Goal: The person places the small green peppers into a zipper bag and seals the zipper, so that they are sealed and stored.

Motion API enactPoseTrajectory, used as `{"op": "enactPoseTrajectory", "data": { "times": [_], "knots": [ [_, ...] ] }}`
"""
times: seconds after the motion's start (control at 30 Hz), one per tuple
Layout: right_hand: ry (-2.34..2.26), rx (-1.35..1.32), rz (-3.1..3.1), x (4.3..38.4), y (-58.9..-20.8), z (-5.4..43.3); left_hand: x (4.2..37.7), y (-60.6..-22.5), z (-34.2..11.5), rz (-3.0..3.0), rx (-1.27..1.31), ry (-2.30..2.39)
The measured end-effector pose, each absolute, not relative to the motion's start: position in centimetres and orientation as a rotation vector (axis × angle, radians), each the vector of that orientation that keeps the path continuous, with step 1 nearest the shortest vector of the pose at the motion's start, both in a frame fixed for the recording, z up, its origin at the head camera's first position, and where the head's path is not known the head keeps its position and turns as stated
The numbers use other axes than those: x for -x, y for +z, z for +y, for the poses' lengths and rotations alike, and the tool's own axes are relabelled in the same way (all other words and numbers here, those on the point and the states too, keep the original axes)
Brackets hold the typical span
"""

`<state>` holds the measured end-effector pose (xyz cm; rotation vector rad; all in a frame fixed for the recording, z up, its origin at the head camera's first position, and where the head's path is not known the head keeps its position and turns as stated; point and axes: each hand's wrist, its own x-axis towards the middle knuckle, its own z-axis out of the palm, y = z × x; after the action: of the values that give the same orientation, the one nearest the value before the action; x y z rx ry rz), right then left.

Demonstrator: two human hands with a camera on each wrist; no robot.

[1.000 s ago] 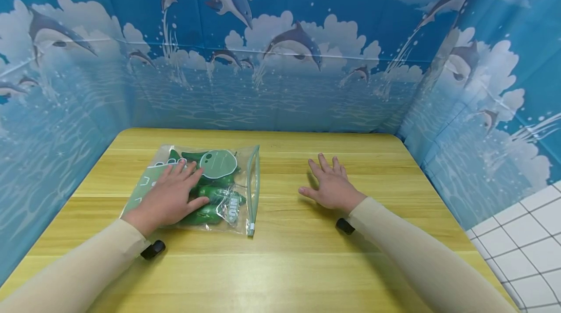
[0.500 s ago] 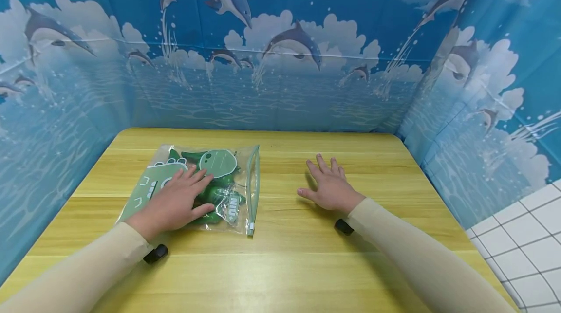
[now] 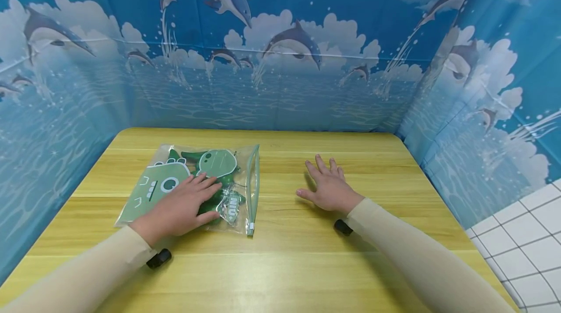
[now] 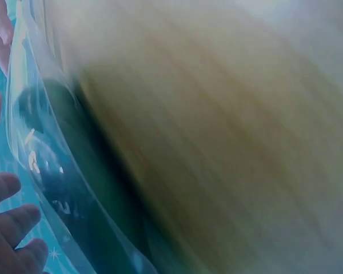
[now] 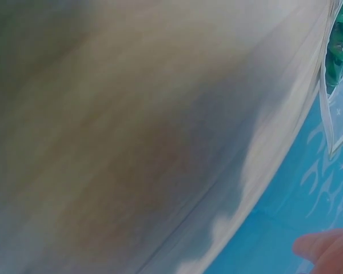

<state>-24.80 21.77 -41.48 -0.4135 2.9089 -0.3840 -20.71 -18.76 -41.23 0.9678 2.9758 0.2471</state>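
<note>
A clear zip bag [image 3: 243, 157] with a green cartoon print lies flat on the left half of the table. Through its plastic show several glossy green vegetables [image 3: 193, 155] that look like peppers; part of them is hidden under the hand and the print. My left hand [image 3: 181, 208] lies over the bag's lower middle, fingers spread and fairly straight. The bag's green slider strip [image 3: 253, 191] runs along its right side. To the right of the bag, my right hand [image 3: 328, 189] hovers low over the table with spread fingers, holding nothing.
The yellow wood-grain table [image 3: 289, 274] reaches back to a blue dolphin curtain [image 3: 280, 94], which also hangs at both sides. White tiles [image 3: 521, 235] show at the lower right. Each wrist carries a small black camera, such as the left camera [image 3: 158, 258].
My left hand has slid to the right and slightly towards me across the bag, uncovering more of the cartoon print. The bag stays in place. My right hand has barely shifted left.
</note>
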Motion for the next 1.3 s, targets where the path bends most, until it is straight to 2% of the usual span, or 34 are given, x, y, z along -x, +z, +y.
{"op": "enactPoseTrajectory", "data": {
  "times": [0.7,1.3],
  "knots": [
    [-0.391,0.426,2.887,24.5,-41.5,21.0,18.6,-41.5,-16.3,2.893,-1.268,0.216],
    [-0.365,0.471,2.894,24.5,-41.7,20.6,17.6,-42.0,-15.2,2.883,-1.412,0.136]
  ]
}}
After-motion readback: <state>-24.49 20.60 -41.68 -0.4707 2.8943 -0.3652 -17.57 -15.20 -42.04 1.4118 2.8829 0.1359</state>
